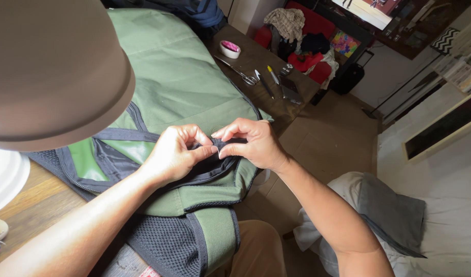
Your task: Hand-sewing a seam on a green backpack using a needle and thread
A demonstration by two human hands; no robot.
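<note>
L hand (176, 154) + R hand (251, 143) both pinched tight on dark trim (222, 149) of green bag (179, 82), frame centre; risk: uneven pull could rip the trim.

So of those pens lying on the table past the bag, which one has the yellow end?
The right-hand pen, nearer the table's far edge. Its tip end is yellow, while the pen beside it, next to the scissors, is dark with a white end.

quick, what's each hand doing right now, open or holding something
Left hand: closed, pinching the dark zipper edge of the green bag.
Right hand: closed, pinching the same edge.
</note>
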